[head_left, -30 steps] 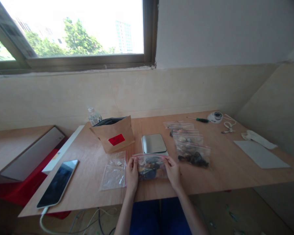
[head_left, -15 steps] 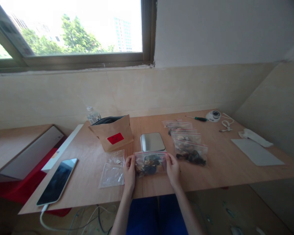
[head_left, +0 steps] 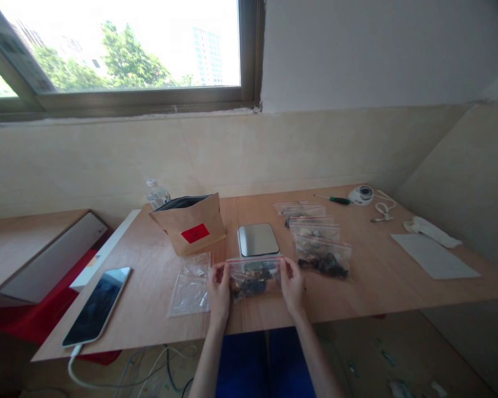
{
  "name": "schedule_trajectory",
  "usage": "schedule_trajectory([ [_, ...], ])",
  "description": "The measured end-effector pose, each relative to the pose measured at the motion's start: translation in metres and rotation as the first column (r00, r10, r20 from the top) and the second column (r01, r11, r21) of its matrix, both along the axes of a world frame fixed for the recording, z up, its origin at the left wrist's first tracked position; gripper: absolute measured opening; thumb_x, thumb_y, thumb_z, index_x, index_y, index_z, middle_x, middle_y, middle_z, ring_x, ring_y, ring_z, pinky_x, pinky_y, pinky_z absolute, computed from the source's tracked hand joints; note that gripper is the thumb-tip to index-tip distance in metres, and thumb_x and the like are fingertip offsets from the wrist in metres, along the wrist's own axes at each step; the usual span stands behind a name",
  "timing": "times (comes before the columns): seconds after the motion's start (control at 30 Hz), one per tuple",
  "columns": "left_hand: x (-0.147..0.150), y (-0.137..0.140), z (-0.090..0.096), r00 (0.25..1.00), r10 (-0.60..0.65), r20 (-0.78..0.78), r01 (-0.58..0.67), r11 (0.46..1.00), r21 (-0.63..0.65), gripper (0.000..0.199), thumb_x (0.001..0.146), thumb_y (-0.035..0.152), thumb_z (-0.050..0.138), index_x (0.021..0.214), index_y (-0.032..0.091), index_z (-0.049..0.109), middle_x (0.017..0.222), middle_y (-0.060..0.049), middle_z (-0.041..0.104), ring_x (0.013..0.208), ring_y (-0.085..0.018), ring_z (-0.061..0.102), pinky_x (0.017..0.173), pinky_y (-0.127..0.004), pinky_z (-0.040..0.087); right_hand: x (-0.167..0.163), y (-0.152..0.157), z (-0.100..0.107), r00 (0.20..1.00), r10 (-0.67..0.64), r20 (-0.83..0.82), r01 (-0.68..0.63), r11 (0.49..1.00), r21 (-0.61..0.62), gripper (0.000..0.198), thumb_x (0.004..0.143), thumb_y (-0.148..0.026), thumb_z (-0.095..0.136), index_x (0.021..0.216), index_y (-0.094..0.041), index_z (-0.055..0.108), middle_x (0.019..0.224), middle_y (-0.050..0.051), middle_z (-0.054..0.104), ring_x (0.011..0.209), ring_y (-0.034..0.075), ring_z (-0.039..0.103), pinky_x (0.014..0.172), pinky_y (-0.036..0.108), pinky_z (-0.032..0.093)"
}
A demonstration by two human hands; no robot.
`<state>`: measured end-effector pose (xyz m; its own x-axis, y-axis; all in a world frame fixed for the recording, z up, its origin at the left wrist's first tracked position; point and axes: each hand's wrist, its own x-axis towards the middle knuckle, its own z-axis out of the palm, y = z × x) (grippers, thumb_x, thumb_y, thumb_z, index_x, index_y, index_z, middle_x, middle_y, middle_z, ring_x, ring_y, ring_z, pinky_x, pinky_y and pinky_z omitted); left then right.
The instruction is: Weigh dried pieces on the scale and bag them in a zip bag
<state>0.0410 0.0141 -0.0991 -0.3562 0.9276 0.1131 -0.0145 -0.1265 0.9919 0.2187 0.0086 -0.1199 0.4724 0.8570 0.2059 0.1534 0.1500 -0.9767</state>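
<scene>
A clear zip bag [head_left: 254, 281] with a red seal line holds dark and yellowish dried pieces and lies near the table's front edge. My left hand [head_left: 219, 287] pinches its upper left corner. Its upper right corner is between the fingers of my right hand [head_left: 292, 284]. Just beyond the bag sits a flat silver-topped scale [head_left: 258, 240]. Left of my left hand lie flat clear zip bags [head_left: 188, 290]. To the right, a row of filled zip bags [head_left: 323, 260] runs back across the table.
A brown paper pouch [head_left: 195, 224] with a red label stands open at the left, a water bottle [head_left: 156, 194] behind it. A plugged-in phone [head_left: 97, 307] lies front left. Toward the right are a screwdriver [head_left: 339, 200], a white camera [head_left: 361, 195] with cable and a white sheet [head_left: 434, 257].
Both hands keep their hold on the zip bag's top corners. The bag's seal line looks straighter now, and my hands have shifted only slightly.
</scene>
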Motion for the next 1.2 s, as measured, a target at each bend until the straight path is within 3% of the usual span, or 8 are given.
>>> schedule_trajectory([
  [0.23, 0.0003, -0.0029, 0.0045, 0.998, -0.051, 0.023, 0.052, 0.999, -0.015, 0.029, 0.076, 0.043, 0.059, 0.086, 0.016, 0.061, 0.080, -0.003, 0.062, 0.067, -0.013, 0.057, 0.061, -0.023, 0.046, 0.0019, 0.0034, -0.0033, 0.996, -0.010, -0.086, 0.011, 1.000, 0.006, 0.036, 0.080, -0.051, 0.051, 0.086, -0.017, 0.061, 0.083, 0.009, 0.069, 0.075, 0.021, 0.064, 0.070, 0.033, 0.051],
  [0.4, 0.0022, -0.0023, 0.0052, 0.994, -0.093, 0.055, 0.093, 0.996, -0.007, 0.030, 0.072, 0.042, 0.064, 0.088, 0.017, 0.062, 0.084, -0.005, 0.065, 0.072, -0.015, 0.060, 0.063, -0.025, 0.049, 0.0011, 0.0034, 0.0003, 0.979, 0.027, -0.203, -0.029, 1.000, -0.003, 0.033, 0.077, -0.050, 0.056, 0.086, -0.018, 0.058, 0.076, 0.005, 0.067, 0.071, 0.019, 0.063, 0.067, 0.031, 0.051],
  [0.63, -0.0023, 0.0001, -0.0001, 0.991, -0.088, 0.099, 0.094, 0.994, -0.054, 0.029, 0.070, 0.041, 0.066, 0.084, 0.016, 0.063, 0.077, -0.002, 0.064, 0.067, -0.013, 0.058, 0.059, -0.022, 0.045, -0.0009, 0.0025, -0.0004, 0.982, 0.083, -0.172, -0.079, 0.996, 0.030, 0.027, 0.074, -0.043, 0.064, 0.083, -0.017, 0.061, 0.079, 0.005, 0.067, 0.074, 0.018, 0.063, 0.070, 0.030, 0.050],
  [0.97, -0.0005, -0.0042, 0.0045, 0.990, -0.096, 0.101, 0.098, 0.995, -0.016, 0.024, 0.071, 0.039, 0.065, 0.078, 0.017, 0.060, 0.073, 0.000, 0.060, 0.069, -0.012, 0.055, 0.065, -0.022, 0.043, -0.0018, 0.0015, 0.0001, 0.984, 0.061, -0.170, -0.061, 0.998, 0.009, 0.029, 0.071, -0.043, 0.065, 0.082, -0.016, 0.062, 0.077, 0.006, 0.067, 0.072, 0.019, 0.062, 0.066, 0.030, 0.051],
  [1.2, -0.0023, -0.0040, 0.0034, 0.982, -0.088, 0.168, 0.098, 0.994, -0.053, 0.025, 0.067, 0.039, 0.068, 0.077, 0.017, 0.060, 0.072, 0.000, 0.062, 0.067, -0.013, 0.056, 0.063, -0.022, 0.043, -0.0007, -0.0001, 0.0026, 0.990, 0.025, -0.138, -0.026, 1.000, -0.004, 0.030, 0.072, -0.044, 0.064, 0.082, -0.016, 0.062, 0.081, 0.007, 0.067, 0.076, 0.020, 0.062, 0.074, 0.034, 0.050],
])
